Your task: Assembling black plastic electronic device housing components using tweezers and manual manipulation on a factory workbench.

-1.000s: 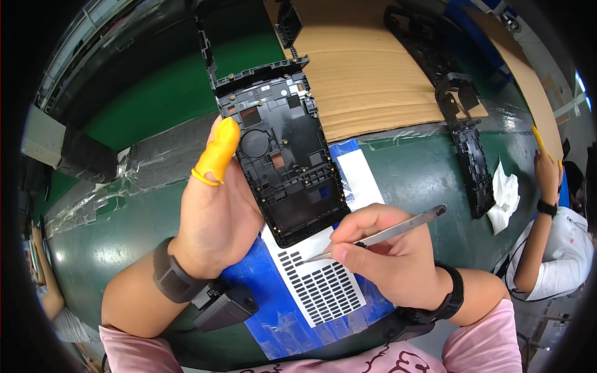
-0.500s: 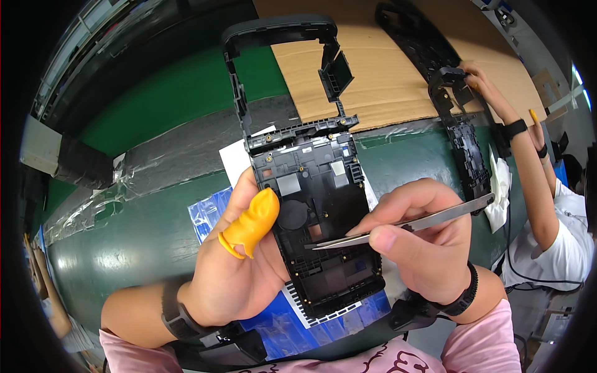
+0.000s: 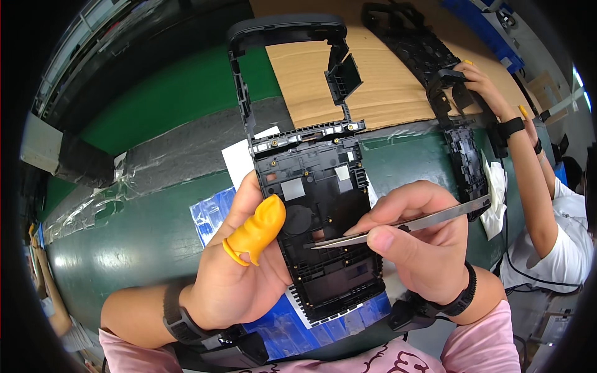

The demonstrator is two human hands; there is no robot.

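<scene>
Black plastic frame (image 3: pixel 317 211) held above the green bench (image 3: pixel 155 230), worked with metal tweezers (image 3: pixel 398 225).

The left hand (image 3: pixel 239 280) grips the frame by its left edge; one orange finger cot (image 3: pixel 256 231) covers the thumb, pressed on the frame face. The right hand (image 3: pixel 423 245) is closed around one pair of tweezers, tips touching the frame's centre. Beneath the frame lie one blue sheet (image 3: pixel 214 208) and one white perforated sheet (image 3: pixel 239 158). Behind is a brown cardboard sheet (image 3: pixel 311 87) carrying a row of further black frames (image 3: pixel 429 56). At right, a co-worker's hand (image 3: pixel 482 78) holds one such frame, beside a white cloth (image 3: pixel 495 199). Each wrist carries one black band.
</scene>
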